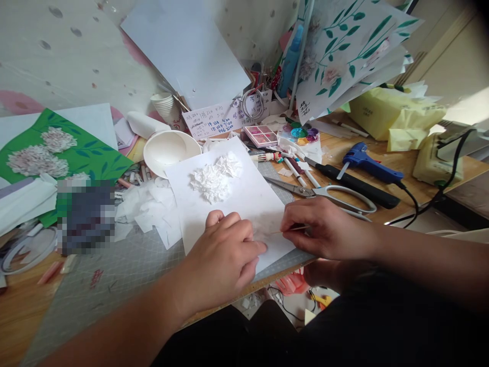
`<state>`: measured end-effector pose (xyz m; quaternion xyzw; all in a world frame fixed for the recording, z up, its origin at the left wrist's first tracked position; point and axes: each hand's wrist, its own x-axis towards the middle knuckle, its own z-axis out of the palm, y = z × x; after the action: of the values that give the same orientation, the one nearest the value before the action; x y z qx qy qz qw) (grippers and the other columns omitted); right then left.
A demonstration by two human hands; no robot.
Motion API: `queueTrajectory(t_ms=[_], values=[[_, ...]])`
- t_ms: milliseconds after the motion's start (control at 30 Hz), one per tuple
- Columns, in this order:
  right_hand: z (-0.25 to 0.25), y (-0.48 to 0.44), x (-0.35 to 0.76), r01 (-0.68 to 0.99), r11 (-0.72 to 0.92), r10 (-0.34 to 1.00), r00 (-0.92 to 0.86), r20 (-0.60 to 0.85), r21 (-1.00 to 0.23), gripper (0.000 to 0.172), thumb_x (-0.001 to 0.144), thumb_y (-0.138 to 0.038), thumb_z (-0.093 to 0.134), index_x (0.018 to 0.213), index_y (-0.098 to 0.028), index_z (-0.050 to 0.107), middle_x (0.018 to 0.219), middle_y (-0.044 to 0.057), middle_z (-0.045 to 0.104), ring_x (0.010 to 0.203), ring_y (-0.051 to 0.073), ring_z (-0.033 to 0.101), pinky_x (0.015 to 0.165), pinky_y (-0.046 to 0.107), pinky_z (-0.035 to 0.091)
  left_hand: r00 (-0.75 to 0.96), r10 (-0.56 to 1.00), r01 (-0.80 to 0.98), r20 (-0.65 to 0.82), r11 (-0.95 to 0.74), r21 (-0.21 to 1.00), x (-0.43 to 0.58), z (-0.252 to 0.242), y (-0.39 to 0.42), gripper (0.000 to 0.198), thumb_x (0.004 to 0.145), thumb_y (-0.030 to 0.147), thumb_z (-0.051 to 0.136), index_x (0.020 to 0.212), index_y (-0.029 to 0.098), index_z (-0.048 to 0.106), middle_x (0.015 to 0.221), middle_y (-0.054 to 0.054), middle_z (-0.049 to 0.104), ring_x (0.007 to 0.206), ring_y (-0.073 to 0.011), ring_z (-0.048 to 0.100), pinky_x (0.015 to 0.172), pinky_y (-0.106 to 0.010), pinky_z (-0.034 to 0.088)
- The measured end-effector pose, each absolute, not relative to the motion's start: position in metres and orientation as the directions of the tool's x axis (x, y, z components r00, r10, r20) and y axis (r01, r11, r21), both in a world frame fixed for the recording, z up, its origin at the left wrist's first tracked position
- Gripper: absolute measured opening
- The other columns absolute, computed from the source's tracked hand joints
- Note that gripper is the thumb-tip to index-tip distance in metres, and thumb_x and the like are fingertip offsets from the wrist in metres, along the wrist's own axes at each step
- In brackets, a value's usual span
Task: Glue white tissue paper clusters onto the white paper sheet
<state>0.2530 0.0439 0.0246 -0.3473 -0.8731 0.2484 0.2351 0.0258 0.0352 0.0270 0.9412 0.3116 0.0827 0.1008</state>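
A sheet of white paper point(248, 188) lies on the grey cutting mat point(133, 270). Crumpled white paper flowers point(217, 178) sit on its far half. My left hand point(229, 250) rests on the near part of the sheet, fingers curled and pressed together; whatever is under them is hidden. Just right of it, my right hand point(328, 227) pinches a thin wooden stick point(275, 233), which points left towards my left fingers. Between the hands there is a faint whitish patch on the sheet, too unclear to name.
Scissors point(324, 193), a black-handled tool point(359, 188) and a blue glue gun point(372, 163) lie to the right. Thin paper pieces point(153, 206) and a white paper cup point(171, 148) are left of the sheet. A paint palette point(260, 136) stands behind. The table edge runs close below my hands.
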Motion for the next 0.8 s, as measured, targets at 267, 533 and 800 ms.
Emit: queueTrajectory(t_ms=[267,533,800], values=[[0.029,0.044,0.259,0.488,0.659,0.708,-0.659,0.254,-0.573,0.011,0.073,-0.008,0.052,0.074,-0.017,0.058,0.068,0.001,0.061,0.061,0.011,0.054,0.058,0.022,0.042,0.737,0.643,0.580,0.209,-0.760,0.294,0.013,0.027,0.051,0.019,0.081,0.013,0.051,0.089,0.022,0.066,0.080,-0.001,0.053,0.080,-0.0168,0.047,0.074,-0.037,0.025],[0.028,0.045,0.253,0.448,0.661,0.709,-0.637,0.304,-0.602,0.008,0.079,-0.012,0.053,0.081,-0.017,0.059,0.074,0.004,0.062,0.067,0.012,0.057,0.062,0.023,0.045,0.741,0.640,0.623,0.204,-0.768,0.145,0.012,0.022,0.054,0.024,0.081,0.011,0.049,0.084,0.025,0.068,0.079,-0.002,0.054,0.079,-0.0179,0.045,0.074,-0.039,0.025],[0.028,0.047,0.253,0.458,0.647,0.710,-0.653,0.262,-0.610,0.009,0.075,-0.009,0.053,0.076,-0.017,0.058,0.071,0.003,0.061,0.064,0.012,0.057,0.061,0.023,0.045,0.736,0.651,0.633,0.186,-0.759,0.151,0.010,0.022,0.057,0.023,0.080,0.011,0.048,0.074,0.021,0.068,0.078,-0.002,0.056,0.078,-0.0175,0.046,0.073,-0.038,0.024]])
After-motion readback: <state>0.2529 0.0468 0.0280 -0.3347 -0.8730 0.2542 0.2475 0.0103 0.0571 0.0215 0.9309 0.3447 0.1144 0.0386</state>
